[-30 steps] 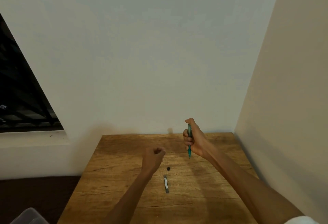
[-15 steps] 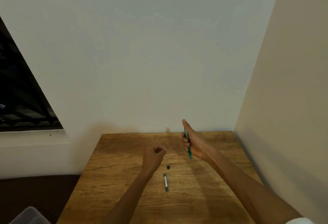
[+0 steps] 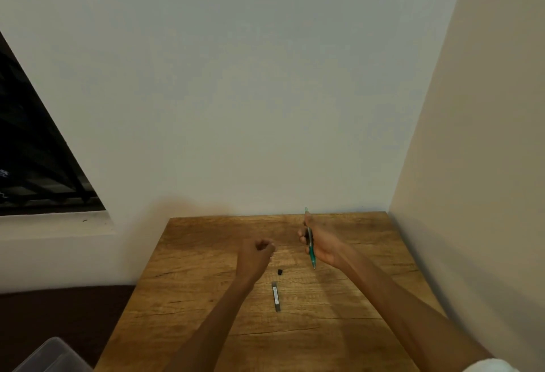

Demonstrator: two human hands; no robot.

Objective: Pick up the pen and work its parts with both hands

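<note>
Right hand (image 3: pixel 320 243) grips pen (image 3: pixel 310 246) tip-down over the surface (image 3: pixel 206 298); left hand (image 3: pixel 255 256) fisted, maybe pinching something, unclear. Cap (image 3: pixel 280 271) and case (image 3: pixel 276 296) lie between them.

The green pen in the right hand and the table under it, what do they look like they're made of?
The green pen: probably plastic, since its teal barrel looks slightly see-through and glossy, with a darker grip section. The right hand grips it. The table: wood or a wood-look laminate, with brown grain lines, dark cracks and a matte surface; which one cannot be told.
</note>
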